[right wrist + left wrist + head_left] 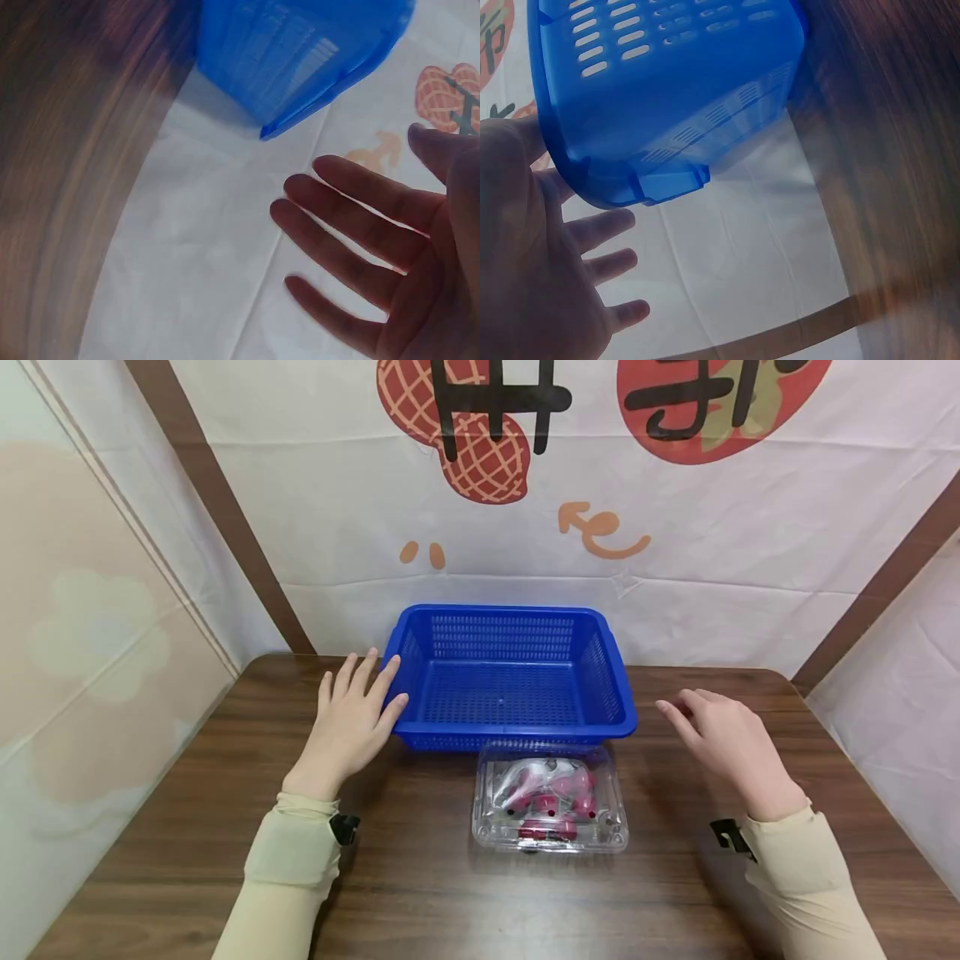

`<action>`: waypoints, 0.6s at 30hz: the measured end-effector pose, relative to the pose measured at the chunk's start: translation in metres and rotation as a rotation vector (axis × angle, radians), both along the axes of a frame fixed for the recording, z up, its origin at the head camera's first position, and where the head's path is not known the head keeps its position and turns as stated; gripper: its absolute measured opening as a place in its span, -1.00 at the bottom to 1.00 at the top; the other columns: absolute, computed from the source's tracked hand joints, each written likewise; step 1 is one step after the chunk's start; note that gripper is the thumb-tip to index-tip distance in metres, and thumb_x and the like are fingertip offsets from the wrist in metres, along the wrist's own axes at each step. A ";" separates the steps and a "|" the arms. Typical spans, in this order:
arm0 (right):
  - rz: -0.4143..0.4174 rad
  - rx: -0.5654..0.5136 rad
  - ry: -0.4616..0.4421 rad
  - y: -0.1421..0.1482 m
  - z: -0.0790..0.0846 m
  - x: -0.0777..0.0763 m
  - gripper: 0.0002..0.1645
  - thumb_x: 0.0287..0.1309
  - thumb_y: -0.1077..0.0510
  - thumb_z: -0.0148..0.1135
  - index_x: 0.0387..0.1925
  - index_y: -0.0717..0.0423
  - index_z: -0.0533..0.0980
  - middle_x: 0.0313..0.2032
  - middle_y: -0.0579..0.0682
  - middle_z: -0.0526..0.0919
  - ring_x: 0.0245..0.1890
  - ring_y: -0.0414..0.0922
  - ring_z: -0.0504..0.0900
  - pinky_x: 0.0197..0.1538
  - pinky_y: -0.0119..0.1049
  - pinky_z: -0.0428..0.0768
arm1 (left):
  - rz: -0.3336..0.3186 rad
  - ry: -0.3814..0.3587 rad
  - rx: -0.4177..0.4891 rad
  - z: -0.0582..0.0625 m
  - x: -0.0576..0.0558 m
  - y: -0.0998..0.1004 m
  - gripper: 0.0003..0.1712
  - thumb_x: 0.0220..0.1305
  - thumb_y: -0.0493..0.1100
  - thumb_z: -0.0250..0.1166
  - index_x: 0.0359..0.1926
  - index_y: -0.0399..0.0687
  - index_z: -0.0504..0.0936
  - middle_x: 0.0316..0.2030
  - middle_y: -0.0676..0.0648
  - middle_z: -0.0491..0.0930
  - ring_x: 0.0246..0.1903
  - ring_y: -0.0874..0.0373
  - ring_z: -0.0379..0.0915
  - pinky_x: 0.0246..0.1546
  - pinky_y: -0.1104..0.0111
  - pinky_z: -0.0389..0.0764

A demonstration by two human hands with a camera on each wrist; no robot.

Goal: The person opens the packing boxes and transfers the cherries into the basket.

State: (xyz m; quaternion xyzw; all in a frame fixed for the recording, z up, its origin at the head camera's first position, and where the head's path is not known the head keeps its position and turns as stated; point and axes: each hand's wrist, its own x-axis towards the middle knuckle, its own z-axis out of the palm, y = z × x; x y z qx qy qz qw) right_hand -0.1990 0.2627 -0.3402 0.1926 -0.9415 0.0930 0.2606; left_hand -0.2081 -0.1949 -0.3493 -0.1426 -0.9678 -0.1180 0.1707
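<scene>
A blue plastic basket (pixel 510 729) with slotted walls stands on the table, its inside showing only its perforated floor. My left hand (pixel 347 727) is at the basket's left rim with fingers spread; index finger and thumb lie at the rim, and whether they press it I cannot tell. In the left wrist view, the other fingers (pixel 611 266) extend past the basket. My right hand (pixel 723 731) hovers to the right of the basket, apart from it, holding nothing; its fingers (pixel 345 240) are loosely extended. In front of the basket lies a clear plastic clamshell box (pixel 487 835) holding pink and white items of unclear kind.
The dark wood-grain table (pixel 420 893) reaches back to a white printed curtain (pixel 330 527) just behind the basket. More curtain (pixel 97 635) hangs along the left side, and another stretch (pixel 915 635) along the right. The clamshell box sits close against the basket's front.
</scene>
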 end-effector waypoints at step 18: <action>0.061 -0.121 0.160 -0.050 0.016 0.037 -0.37 0.14 0.01 0.14 -0.90 -0.08 0.07 -0.88 -0.24 -0.03 -0.83 -0.31 -0.08 -0.73 -0.38 -0.13 | -0.277 0.468 -0.045 0.015 0.003 0.028 -0.60 0.21 -0.04 0.16 -0.01 -0.15 0.61 0.09 -0.25 0.47 0.21 -0.17 0.14 0.22 -0.13 0.11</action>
